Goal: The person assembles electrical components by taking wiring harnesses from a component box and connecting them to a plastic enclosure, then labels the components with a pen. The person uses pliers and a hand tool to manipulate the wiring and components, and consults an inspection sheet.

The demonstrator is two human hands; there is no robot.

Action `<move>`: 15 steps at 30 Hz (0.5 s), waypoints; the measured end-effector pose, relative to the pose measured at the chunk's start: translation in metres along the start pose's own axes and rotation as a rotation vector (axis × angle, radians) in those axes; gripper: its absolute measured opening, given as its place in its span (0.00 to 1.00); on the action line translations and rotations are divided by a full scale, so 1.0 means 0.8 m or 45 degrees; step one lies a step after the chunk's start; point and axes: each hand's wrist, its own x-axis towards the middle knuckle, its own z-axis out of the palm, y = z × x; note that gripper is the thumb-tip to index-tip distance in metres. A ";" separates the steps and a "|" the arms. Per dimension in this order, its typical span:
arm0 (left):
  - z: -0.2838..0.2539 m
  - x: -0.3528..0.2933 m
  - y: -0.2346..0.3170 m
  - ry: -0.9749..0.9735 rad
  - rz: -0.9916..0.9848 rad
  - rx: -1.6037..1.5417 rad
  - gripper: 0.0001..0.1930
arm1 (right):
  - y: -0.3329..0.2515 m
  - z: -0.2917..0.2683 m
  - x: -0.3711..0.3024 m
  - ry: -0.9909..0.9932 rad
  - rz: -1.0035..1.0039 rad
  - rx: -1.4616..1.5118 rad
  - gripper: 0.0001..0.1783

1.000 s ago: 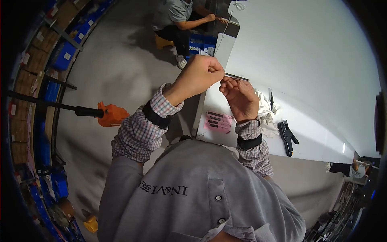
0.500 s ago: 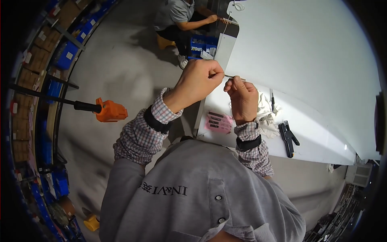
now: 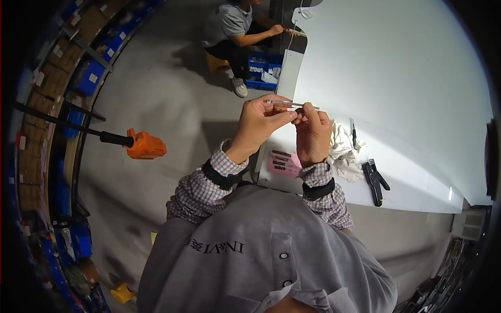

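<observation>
In the head view, we see our left hand (image 3: 258,120) and right hand (image 3: 315,131) brought together above the near edge of a smooth white bench (image 3: 331,189), with a slim, straight tool (image 3: 278,102), clear or silvery along its handle and dark along its thin shaft, lying crosswise between them. The right grip is closed to a pinch, its thumb laid over the shaft; the left grip is partly closed, the handle lying along its index finger, though we cannot tell whether those fingers clasp it. Supporting both ends probably keeps so light a piece steady. Something small and dark shows where our fingertips meet, too hidden to identify. Below, a pink rectangular sheet bearing dark narrow strips (image 3: 286,167) lies at the bench's left corner, presumably for easy reach. To the right, a crumpled off-white cloth (image 3: 345,159) lies beside a slender black pen-like tool (image 3: 354,136) and near a black clamp-shaped hand tool (image 3: 373,181), all seemingly set aside so the space under our hands is less crowded. Beyond the bench, a grey-shirted co-worker (image 3: 228,27) crouches beside a blue compartmented plastic bin (image 3: 252,84).
</observation>
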 end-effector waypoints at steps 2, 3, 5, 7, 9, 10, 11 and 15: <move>0.005 -0.001 -0.008 0.037 0.008 -0.006 0.07 | 0.003 -0.003 0.000 0.004 -0.001 0.013 0.08; 0.008 -0.002 -0.011 0.075 0.020 -0.010 0.07 | 0.004 -0.004 0.001 0.004 -0.003 0.027 0.08; 0.014 -0.001 -0.012 0.066 0.029 0.008 0.06 | 0.005 -0.006 0.000 0.020 -0.014 0.019 0.08; 0.019 0.001 -0.017 0.154 0.029 -0.035 0.05 | 0.008 -0.011 0.002 -0.003 -0.032 0.004 0.08; 0.027 0.003 -0.018 0.226 0.064 -0.070 0.05 | 0.006 -0.009 0.001 -0.024 -0.015 0.016 0.07; 0.030 0.003 -0.017 0.270 0.061 -0.086 0.04 | 0.006 -0.008 0.000 -0.034 -0.015 0.000 0.08; 0.033 0.003 -0.015 0.312 0.057 -0.103 0.04 | 0.005 -0.007 -0.001 -0.043 -0.017 -0.016 0.08; 0.033 0.006 -0.033 0.451 0.126 -0.085 0.04 | 0.004 -0.017 0.001 -0.011 -0.117 -0.007 0.07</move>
